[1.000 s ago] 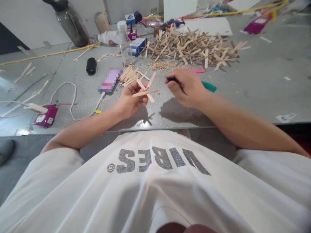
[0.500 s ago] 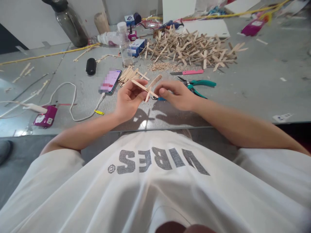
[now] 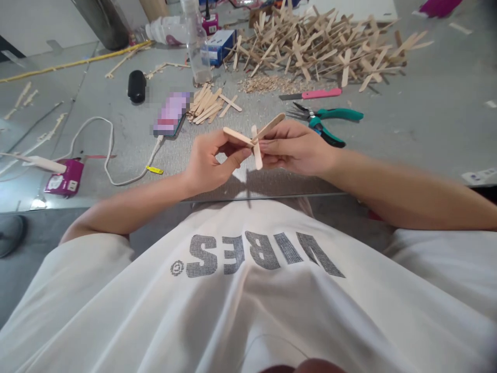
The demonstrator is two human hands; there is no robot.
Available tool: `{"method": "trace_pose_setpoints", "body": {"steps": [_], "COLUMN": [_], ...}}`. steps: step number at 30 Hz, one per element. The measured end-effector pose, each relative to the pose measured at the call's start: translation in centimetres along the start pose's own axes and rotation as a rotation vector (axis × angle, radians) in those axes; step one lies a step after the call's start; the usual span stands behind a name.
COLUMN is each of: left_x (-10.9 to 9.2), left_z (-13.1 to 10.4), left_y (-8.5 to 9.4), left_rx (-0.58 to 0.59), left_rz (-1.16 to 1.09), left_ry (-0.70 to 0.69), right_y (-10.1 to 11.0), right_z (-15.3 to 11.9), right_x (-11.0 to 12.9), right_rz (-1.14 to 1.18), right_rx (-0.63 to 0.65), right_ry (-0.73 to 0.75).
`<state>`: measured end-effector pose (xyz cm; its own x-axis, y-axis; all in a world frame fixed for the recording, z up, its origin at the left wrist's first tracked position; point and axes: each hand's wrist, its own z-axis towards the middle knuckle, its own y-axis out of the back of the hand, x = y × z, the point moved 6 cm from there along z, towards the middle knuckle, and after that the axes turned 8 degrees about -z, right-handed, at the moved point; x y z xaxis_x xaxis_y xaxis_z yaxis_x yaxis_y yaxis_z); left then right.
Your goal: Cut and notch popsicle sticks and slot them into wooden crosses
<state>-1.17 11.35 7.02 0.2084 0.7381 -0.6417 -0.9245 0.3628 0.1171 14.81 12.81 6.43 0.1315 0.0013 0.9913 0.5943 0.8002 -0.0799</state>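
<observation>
Joined wooden craft sticks [image 3: 257,154] form a crossed piece held between both hands, above the table near its front edge. My left hand [image 3: 212,158] pinches the piece from the left with thumb and fingers. My right hand [image 3: 297,147] is closed on its right side, thumb and fingertips close to the joint. One stick points up to the right, another to the upper left. Beyond the hands lies a small pile of loose craft sticks [image 3: 205,103], with a crossed pair beside it. Pliers with teal handles [image 3: 326,124] lie just beyond my right hand.
A large heap of crossed craft sticks [image 3: 310,46] covers the back of the table, with wood shavings [image 3: 267,84] before it. A pink-handled blade [image 3: 320,94], a clear bottle [image 3: 198,52], a phone [image 3: 172,114] on a white cable and a black case [image 3: 136,86] lie around.
My right hand has moved in from beside the craft-stick piece and now grips it. The piece has turned and shifted slightly right. The camera view has tilted down a little.
</observation>
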Motion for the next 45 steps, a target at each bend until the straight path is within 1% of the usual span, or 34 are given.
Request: {"method": "trace_pose_setpoints", "body": {"steps": [4, 9, 12, 16, 19, 21, 24, 25, 26, 28, 31, 33, 35, 37, 42, 45], "left_x": [-0.3, -0.1, 0.1, 0.1, 0.2, 0.3, 0.6, 0.7, 0.9, 1.0, 0.5, 0.3, 0.4, 0.4, 0.1, -0.4], "left_z": [-0.1, -0.6, -0.6, -0.6, -0.6, -0.7, -0.7, -0.7, -0.7, -0.7, -0.5, -0.5, -0.5, -0.6, -0.8, -0.9], "left_y": [-0.4, -0.5, -0.4, -0.3, -0.1, -0.1, 0.1, 0.1, 0.1, 0.1, -0.1, -0.1, 0.0, 0.1, -0.1, -0.5], "left_rx": [0.005, 0.004, -0.009, 0.030, 0.058, 0.065, 0.045, 0.035, 0.023, 0.009, 0.014, 0.023, 0.017, 0.006, 0.009, 0.006], "left_rz": [-0.040, -0.041, -0.009, 0.049, 0.101, 0.124, 0.161, 0.174, 0.180, 0.166, 0.133, 0.151, 0.176, 0.178, 0.135, 0.120], "left_ry": [0.025, 0.044, 0.072, 0.038, 0.009, 0.004, 0.016, 0.034, 0.054, 0.078, 0.033, 0.059, 0.123, 0.141, 0.111, 0.053], "right_y": [-0.6, -0.7, -0.7, -0.7, -0.6, -0.4, 0.0, 0.0, 0.0, -0.1, -0.4, -0.5, -0.5, -0.6, -1.0, -0.9], "right_z": [-0.2, -0.5, -0.7, -0.8, -0.8, -0.8, -1.3, -1.5, -1.7, -1.9, -1.9, -1.7, -1.6, -1.5, -1.5, -1.5], "right_x": [0.3, 0.0, 0.1, 0.2, 0.0, 0.1, 1.3, 1.6, 1.9, 2.0, 1.7, 1.3, 0.9, 0.5, 0.7, 0.6], "right_rz": [0.006, 0.033, 0.072, 0.075, -0.018, -0.179, -0.507, -0.591, -0.654, -0.743, -0.811, -0.782, -0.747, -0.725, -0.758, -0.835], "right_rx": [0.013, -0.019, -0.044, -0.033, -0.006, -0.029, -0.169, -0.221, -0.258, -0.265, -0.205, -0.174, -0.165, -0.151, -0.144, -0.141], "right_ry": [-0.043, -0.093, -0.092, -0.086, -0.063, 0.030, 0.277, 0.334, 0.357, 0.345, 0.302, 0.278, 0.243, 0.214, 0.310, 0.290]}}
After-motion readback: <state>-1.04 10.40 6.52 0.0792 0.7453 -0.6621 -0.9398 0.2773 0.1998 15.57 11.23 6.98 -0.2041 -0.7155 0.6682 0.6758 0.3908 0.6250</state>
